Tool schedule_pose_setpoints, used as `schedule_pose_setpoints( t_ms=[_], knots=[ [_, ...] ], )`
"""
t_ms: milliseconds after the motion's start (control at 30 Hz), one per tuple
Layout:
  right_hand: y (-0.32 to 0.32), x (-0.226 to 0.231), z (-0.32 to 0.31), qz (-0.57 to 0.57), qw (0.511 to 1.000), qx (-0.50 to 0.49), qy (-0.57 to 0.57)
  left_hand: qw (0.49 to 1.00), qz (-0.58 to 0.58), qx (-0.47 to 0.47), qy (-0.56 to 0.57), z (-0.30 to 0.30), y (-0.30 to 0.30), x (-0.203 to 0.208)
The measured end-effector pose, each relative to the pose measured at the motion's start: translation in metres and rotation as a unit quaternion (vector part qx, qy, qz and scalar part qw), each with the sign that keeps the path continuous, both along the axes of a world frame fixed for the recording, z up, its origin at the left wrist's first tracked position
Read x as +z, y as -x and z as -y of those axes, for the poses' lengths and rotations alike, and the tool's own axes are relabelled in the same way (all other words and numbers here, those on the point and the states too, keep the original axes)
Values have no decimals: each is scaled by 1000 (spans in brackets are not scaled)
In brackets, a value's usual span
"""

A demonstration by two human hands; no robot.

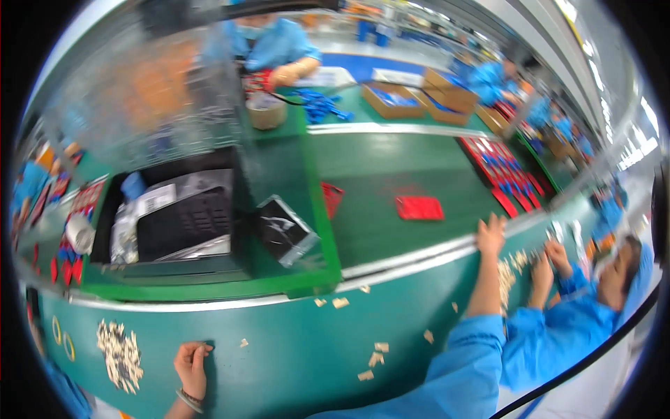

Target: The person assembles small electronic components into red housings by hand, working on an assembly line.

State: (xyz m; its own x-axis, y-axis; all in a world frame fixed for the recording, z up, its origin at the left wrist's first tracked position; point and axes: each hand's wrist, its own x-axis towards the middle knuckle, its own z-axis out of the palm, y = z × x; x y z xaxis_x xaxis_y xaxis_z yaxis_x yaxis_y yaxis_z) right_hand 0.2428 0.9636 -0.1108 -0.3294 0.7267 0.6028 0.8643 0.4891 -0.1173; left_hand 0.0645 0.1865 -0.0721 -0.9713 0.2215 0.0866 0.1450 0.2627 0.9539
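My left hand (192, 364) is low over the green table, thumb and forefinger pinched together. Something small and dark may be at its fingertips, too small to name. To its left lies a pile of small cream and dark pieces (120, 356). My right hand (490, 236) reaches out at the conveyor's near edge, fingers spread, with nothing visible in it. A flat red case (420, 208) lies on the green conveyor belt (370, 164), left of that hand and apart from it. Another red piece (331, 199) is partly hidden behind the green-edged frame (325, 258).
A black bin (241, 269) holds bagged black packages; a bagged black item (285, 230) lies beside it. Loose cream pieces (377, 359) are scattered between my arms. At right, a co-worker (572, 328) handles more pieces. Red cases with blue parts (499, 167) line the belt's far right.
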Motion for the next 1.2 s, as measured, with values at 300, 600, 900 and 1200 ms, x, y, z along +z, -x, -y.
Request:
schedule_pose_setpoints(
  t_ms=[300, 600, 900, 1200],
  knots=[
    [-22, 6, -95, 86, 982, -170, -4, 995, -13, 99, 6, -10, -21, -4],
    [-14, 27, -68, 55, 994, 33, -87, 993, -10, 115, 38, -16, -25, -1],
    [1, 112, 194, 122, 967, 221, -27, 991, -73, 13, 108, -19, -21, 11],
    [-109, 126, 419, -27, 895, 337, 291, 979, 0, -176, -104, -36, -13, 0]
  ],
)
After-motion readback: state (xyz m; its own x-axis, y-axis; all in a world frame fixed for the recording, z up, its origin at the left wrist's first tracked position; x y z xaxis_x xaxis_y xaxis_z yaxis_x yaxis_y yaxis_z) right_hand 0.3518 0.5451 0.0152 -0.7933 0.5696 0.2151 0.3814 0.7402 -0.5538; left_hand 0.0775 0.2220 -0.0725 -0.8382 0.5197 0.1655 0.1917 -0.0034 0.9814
